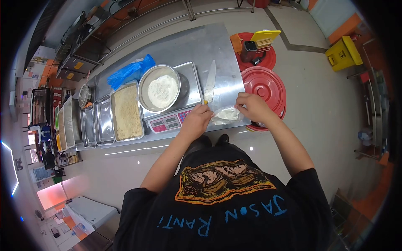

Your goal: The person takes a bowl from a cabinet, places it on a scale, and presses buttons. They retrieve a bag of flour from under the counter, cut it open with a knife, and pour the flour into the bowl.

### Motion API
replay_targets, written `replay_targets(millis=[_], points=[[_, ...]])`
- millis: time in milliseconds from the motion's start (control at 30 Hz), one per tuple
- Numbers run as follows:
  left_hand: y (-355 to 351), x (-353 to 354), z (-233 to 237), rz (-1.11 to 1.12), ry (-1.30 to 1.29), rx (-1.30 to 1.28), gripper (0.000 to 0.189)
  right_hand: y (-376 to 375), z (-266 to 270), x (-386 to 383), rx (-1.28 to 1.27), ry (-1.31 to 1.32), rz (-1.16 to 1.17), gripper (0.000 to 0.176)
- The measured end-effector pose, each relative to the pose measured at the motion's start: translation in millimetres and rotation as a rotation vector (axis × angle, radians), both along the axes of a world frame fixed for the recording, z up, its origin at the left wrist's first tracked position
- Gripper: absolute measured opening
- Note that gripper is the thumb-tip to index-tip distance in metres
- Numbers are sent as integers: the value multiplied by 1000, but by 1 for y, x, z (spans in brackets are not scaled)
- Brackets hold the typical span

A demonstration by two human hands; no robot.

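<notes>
A clear plastic bag (228, 114) with white powder in it lies at the near right edge of the steel table. My left hand (197, 120) is closed at the bag's left end, fingers pinched together. At its upper right side, my right hand (253, 106) pinches the plastic between thumb and fingers. Just beyond my left hand lies a large knife (210, 81), blade pointing away. To the left, a steel bowl (177, 93) of white powder (162, 92) rests on a digital scale (191, 79), whose display panel faces me.
Left of the scale stand a tray of beige crumbs (125, 113), steel trays (103, 119) and a crumpled blue plastic bag (132, 71). Red lidded bins (264, 88) stand against the table's (201, 39) right side, one carrying a dark container (249, 52). A yellow bin (344, 54) is farther right.
</notes>
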State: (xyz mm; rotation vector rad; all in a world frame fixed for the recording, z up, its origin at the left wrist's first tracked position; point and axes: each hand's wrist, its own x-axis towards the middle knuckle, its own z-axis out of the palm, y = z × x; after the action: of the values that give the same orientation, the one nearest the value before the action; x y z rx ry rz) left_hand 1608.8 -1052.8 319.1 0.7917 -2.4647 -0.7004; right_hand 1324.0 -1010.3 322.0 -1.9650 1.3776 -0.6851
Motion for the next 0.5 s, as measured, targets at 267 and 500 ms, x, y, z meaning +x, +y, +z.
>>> replay_targets(millis=[267, 500], points=[[-1, -2, -15, 65, -10, -44, 10, 4, 38, 18, 118, -60, 149, 10], [3, 6, -26, 68, -9, -24, 7, 0, 24, 8, 7, 41, 29, 11]])
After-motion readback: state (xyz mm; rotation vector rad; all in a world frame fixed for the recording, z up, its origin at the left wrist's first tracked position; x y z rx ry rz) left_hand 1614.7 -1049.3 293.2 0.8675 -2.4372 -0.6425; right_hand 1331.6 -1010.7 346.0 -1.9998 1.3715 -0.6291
